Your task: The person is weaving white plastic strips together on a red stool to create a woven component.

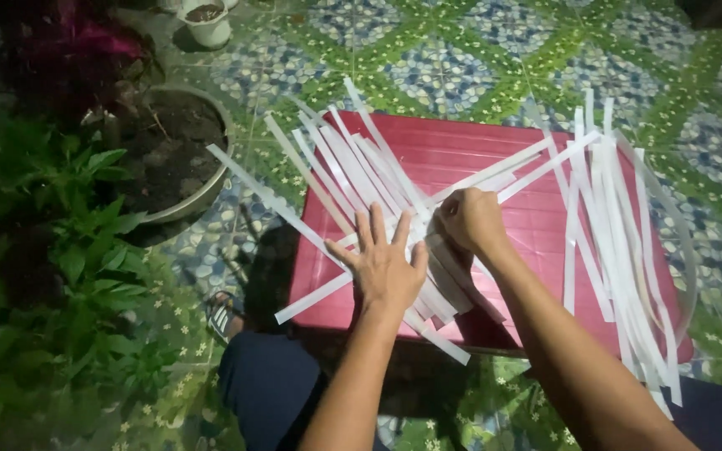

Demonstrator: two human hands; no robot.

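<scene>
Pressing our left hand [384,266] flat, fingers spread wide, we pin a fan of white strips [353,179] against the red board [536,221] that rests low over the patterned tile floor [461,58]. That hand grips nothing; it only bears down on the crossing point of the strips. Our right hand [471,219] is curled closed around the end of one long strip [536,163] that runs up and to the right across the board, pinched between thumb and fingers as far as we can judge.

To do this step well, we judge that the flat palm should sit right over the spot where the strips cross, so that none slides as the held strip is drawn across. The pull on that strip wants to be even and in line with its length; a sideways tug could kink it or lift its neighbours. A loose bundle of spare strips [620,242] lies on the right side of the board, apart from the ones under our palm, its ends hanging over the near edge.

To the left stand a round pot of soil [181,150] and leafy green plants [60,250], well apart from the work.
</scene>
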